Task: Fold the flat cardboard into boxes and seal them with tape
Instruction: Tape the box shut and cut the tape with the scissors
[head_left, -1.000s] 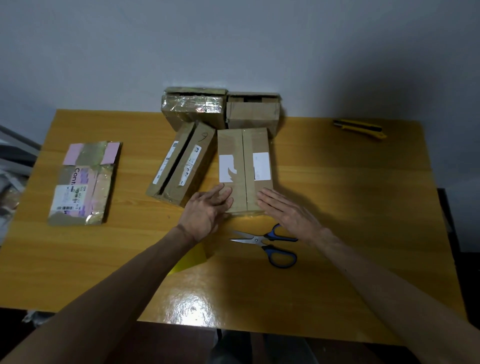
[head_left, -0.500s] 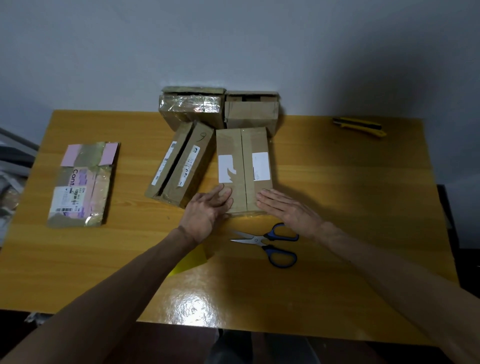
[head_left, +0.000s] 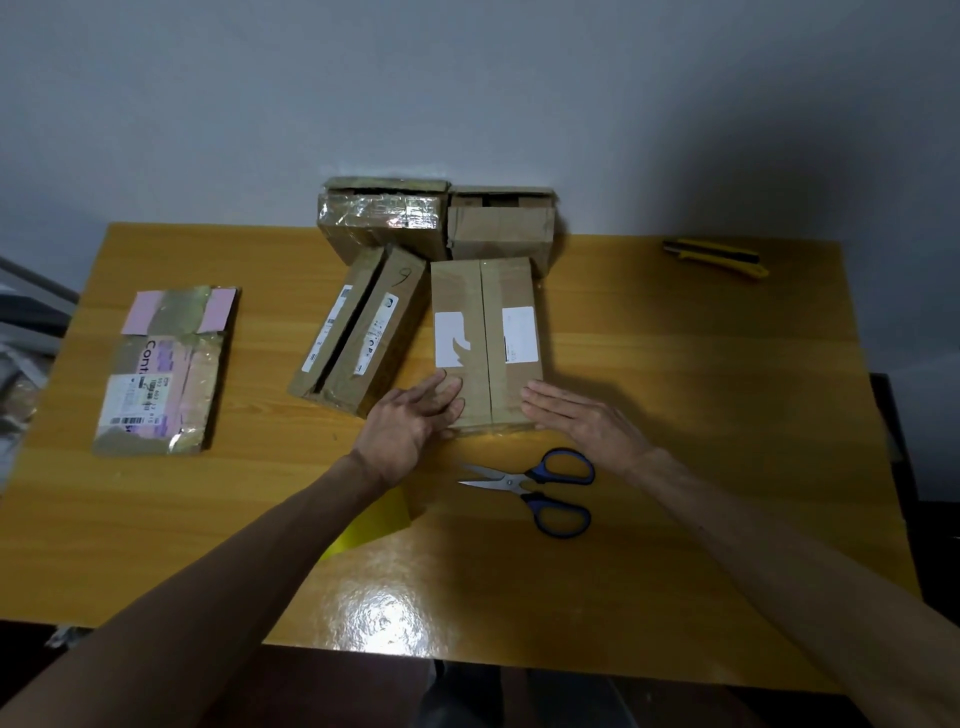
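Note:
A brown cardboard box (head_left: 485, 332) with two white labels lies at the table's middle, its top flaps closed along a centre seam. My left hand (head_left: 410, 421) lies flat with straight fingers on the box's near left corner. My right hand (head_left: 582, 423) lies flat with straight fingers at its near right corner. A second box (head_left: 363, 332) with an open slit along its top sits just left of it, tilted. Two more boxes, one (head_left: 384, 218) wrapped in shiny tape and one plain (head_left: 501, 228), stand against the wall. A flattened box (head_left: 166, 369) lies far left.
Blue-handled scissors (head_left: 540, 491) lie open just in front of the box, between my forearms. A yellow utility knife (head_left: 717, 257) rests at the table's far right. A yellow scrap (head_left: 374, 525) shows under my left forearm. The wooden table (head_left: 701, 415) ends close to me.
Both hands stay pressed on the near end of the labelled box; they have shifted only slightly. Nothing else has moved.

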